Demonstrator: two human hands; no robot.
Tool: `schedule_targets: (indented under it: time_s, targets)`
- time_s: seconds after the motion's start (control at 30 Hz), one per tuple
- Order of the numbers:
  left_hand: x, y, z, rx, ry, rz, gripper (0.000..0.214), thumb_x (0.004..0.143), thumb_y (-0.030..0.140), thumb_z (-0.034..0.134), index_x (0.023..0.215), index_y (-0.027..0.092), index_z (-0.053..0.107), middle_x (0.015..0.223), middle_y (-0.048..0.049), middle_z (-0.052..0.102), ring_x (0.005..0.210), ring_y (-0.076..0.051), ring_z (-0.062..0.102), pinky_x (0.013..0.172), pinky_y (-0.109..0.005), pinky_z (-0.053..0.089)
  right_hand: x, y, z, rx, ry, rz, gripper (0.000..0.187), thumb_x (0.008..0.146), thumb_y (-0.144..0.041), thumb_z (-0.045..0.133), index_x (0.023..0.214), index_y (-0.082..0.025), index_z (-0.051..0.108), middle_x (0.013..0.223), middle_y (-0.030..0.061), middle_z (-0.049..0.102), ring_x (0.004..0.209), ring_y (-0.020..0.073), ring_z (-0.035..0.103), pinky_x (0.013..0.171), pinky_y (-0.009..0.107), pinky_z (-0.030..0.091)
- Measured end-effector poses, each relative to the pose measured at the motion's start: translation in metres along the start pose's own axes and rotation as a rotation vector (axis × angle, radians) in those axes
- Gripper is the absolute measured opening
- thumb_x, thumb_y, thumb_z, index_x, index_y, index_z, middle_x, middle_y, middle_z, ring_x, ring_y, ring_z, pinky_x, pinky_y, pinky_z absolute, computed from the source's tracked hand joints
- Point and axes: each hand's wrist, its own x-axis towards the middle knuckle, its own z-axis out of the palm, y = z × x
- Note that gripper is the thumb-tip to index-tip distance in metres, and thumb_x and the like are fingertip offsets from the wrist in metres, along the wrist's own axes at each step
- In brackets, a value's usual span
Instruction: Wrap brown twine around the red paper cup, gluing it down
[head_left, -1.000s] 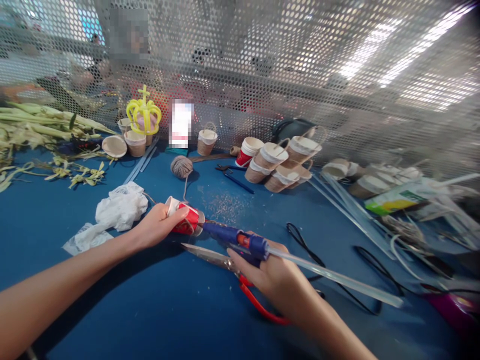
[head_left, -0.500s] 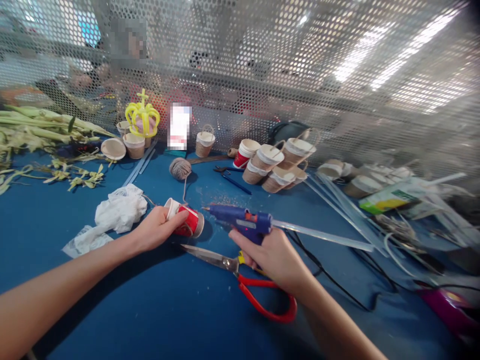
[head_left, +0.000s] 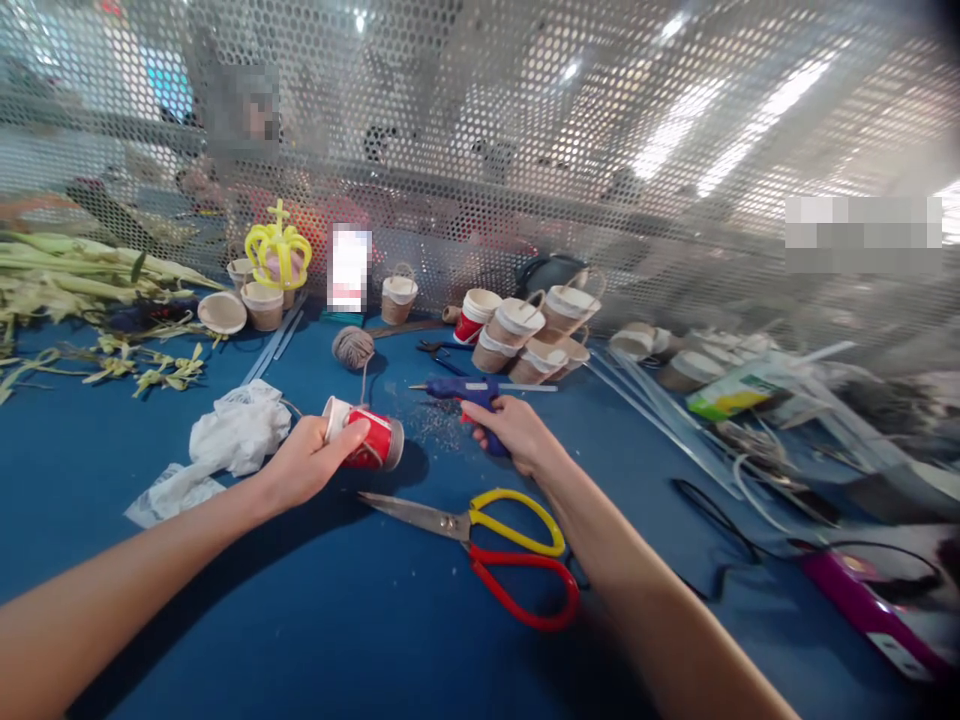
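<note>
My left hand is closed round a red and white paper cup tipped on its side, with grey-brown twine wound at its base end. A strand of that twine runs up to a ball of yarn behind the cup. In my right hand is a blue hot glue gun, a clear glue stick jutting from its back. Its nozzle points left, above the table and apart from the cup. Large scissors with one yellow and one red handle lie spread on the table nearer me.
Crumpled white plastic lies left of the cup. Several twine-wrapped cups stand at the back, near pliers. A yellow crown and a lit phone are by the perforated screen. Right are glue sticks and a purple power strip.
My right hand has moved the glue gun up and farther back, away from the scissors, whose yellow handle now shows. My left hand still holds the cup. The view has shifted slightly.
</note>
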Motion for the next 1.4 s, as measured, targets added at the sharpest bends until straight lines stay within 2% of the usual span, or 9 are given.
schedule_targets:
  time_s: [0.2,0.37,0.53,0.67,0.77,0.87,0.97,1.17,1.4]
  targets:
    - [-0.002,0.000,0.000,0.009,-0.013,0.056,0.037,0.081,0.043,0.035,0.054,0.018,0.037,0.052,0.0049,0.027,0.049,-0.009,0.025,0.046,-0.023,0.023,0.013,0.011,0.008,-0.302,0.133,-0.064,0.026,0.072,-0.037,0.054,0.058,-0.016,0.050,0.062,0.0088,0.057,0.069,0.0243,0.058,0.061,0.034,0.041]
    - [-0.005,0.001,0.003,0.034,-0.066,0.138,0.036,0.083,0.038,0.035,0.058,0.015,0.045,0.054,0.0039,0.034,0.051,-0.009,0.029,0.048,-0.023,0.027,-0.005,-0.011,0.007,-0.407,0.168,-0.197,0.024,0.077,-0.032,0.050,0.079,-0.010,0.060,0.095,0.0192,0.057,0.097,0.0335,0.049,0.079,0.043,0.034]
    - [-0.010,0.009,0.005,0.007,-0.128,0.189,0.035,0.085,0.034,0.035,0.062,0.013,0.052,0.061,0.0004,0.048,0.057,-0.010,0.039,0.056,-0.023,0.036,-0.025,-0.047,0.015,-0.292,-0.199,-0.366,0.044,0.085,-0.045,0.032,0.081,-0.020,0.067,0.082,0.0043,0.066,0.078,0.0160,0.059,0.073,0.027,0.042]
    - [-0.015,0.014,0.006,0.035,-0.163,0.230,0.035,0.085,0.032,0.035,0.060,0.014,0.051,0.059,0.0016,0.045,0.055,-0.010,0.036,0.054,-0.022,0.034,-0.028,-0.065,0.029,-0.024,-0.588,-0.358,0.058,0.085,-0.054,0.024,0.083,-0.016,0.068,0.089,0.0065,0.067,0.087,0.0169,0.058,0.078,0.028,0.042]
    - [-0.018,0.015,0.007,0.084,-0.196,0.266,0.037,0.085,0.030,0.036,0.052,0.015,0.045,0.052,0.0044,0.035,0.050,-0.009,0.028,0.048,-0.022,0.028,-0.032,-0.072,0.036,0.190,-0.712,-0.331,0.043,0.081,-0.050,0.039,0.084,-0.016,0.066,0.087,0.0054,0.066,0.086,0.0169,0.057,0.078,0.029,0.042]
    - [-0.020,0.016,0.008,0.100,-0.236,0.258,0.038,0.085,0.030,0.036,0.053,0.014,0.047,0.051,0.0048,0.034,0.049,-0.008,0.027,0.048,-0.022,0.026,-0.038,-0.075,0.039,0.391,-0.644,-0.289,0.021,0.072,-0.033,0.059,0.083,-0.016,0.064,0.084,0.0028,0.065,0.077,0.0133,0.057,0.075,0.028,0.043]
    - [-0.019,0.017,0.009,0.021,-0.249,0.192,0.038,0.084,0.033,0.038,0.055,0.013,0.052,0.054,0.0031,0.041,0.050,-0.008,0.032,0.049,-0.022,0.029,-0.044,-0.076,0.035,0.470,-0.536,-0.292,0.012,0.069,-0.026,0.062,0.074,-0.015,0.062,0.076,0.0012,0.063,0.069,0.0103,0.055,0.071,0.026,0.042]
    - [-0.013,0.017,0.011,-0.457,-0.213,-0.117,0.033,0.071,0.045,0.056,0.067,0.013,0.063,0.057,0.0004,0.058,0.050,-0.009,0.046,0.050,-0.020,0.037,-0.053,-0.077,0.016,0.562,-0.375,-0.435,0.008,0.073,-0.023,0.057,0.069,-0.016,0.056,0.068,-0.0021,0.058,0.058,0.0065,0.048,0.059,0.021,0.039]
    - [-0.012,0.019,0.010,-0.675,-0.195,-0.264,0.021,0.063,0.035,0.069,0.061,0.014,0.066,0.056,0.0009,0.065,0.050,-0.008,0.052,0.051,-0.017,0.040,-0.050,-0.074,0.003,0.557,-0.280,-0.417,0.010,0.073,-0.024,0.058,0.070,-0.016,0.055,0.066,-0.0018,0.058,0.055,0.0062,0.046,0.052,0.021,0.035]
